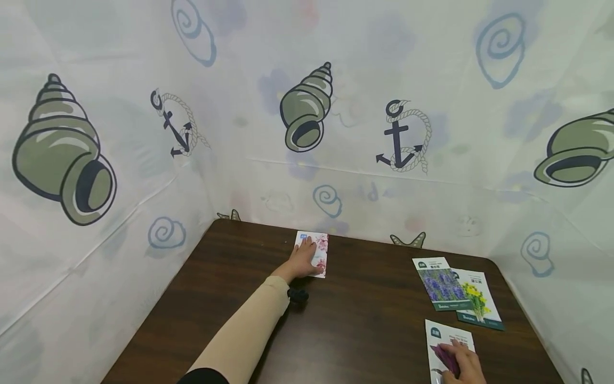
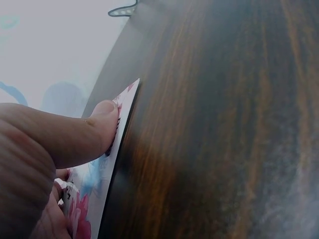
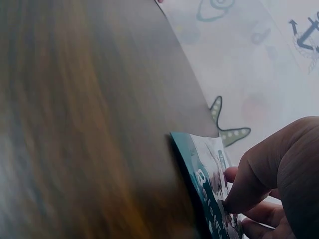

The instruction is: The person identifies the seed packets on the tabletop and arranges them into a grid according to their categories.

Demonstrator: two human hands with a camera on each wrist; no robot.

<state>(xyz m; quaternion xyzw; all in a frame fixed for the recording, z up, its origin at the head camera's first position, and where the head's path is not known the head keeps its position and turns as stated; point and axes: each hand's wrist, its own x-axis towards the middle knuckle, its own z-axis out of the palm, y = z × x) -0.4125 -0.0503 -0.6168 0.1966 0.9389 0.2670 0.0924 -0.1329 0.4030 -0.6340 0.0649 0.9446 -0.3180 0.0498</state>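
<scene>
Near the far edge of the table, my left hand [image 1: 301, 262] rests on a white packet with pink blossoms [image 1: 322, 244], fingers stretched over its face. The left wrist view shows the thumb lying on the printed side of this blossom packet [image 2: 102, 181], close to its edge. At the near right, my right hand [image 1: 463, 365] holds a white seed packet with a purple picture [image 1: 434, 335] between thumb and bent fingers. The green end of that seed packet [image 3: 192, 164] stands slightly off the table in the right wrist view. Part of each packet is hidden by the hand.
A packet with purple flower spikes [image 1: 442, 285] overlaps one with yellow flowers [image 1: 489, 298] at the right of the dark wooden table [image 1: 355, 314]. White cloth [image 1: 355, 197] printed with shells and anchors hangs behind and beside the table.
</scene>
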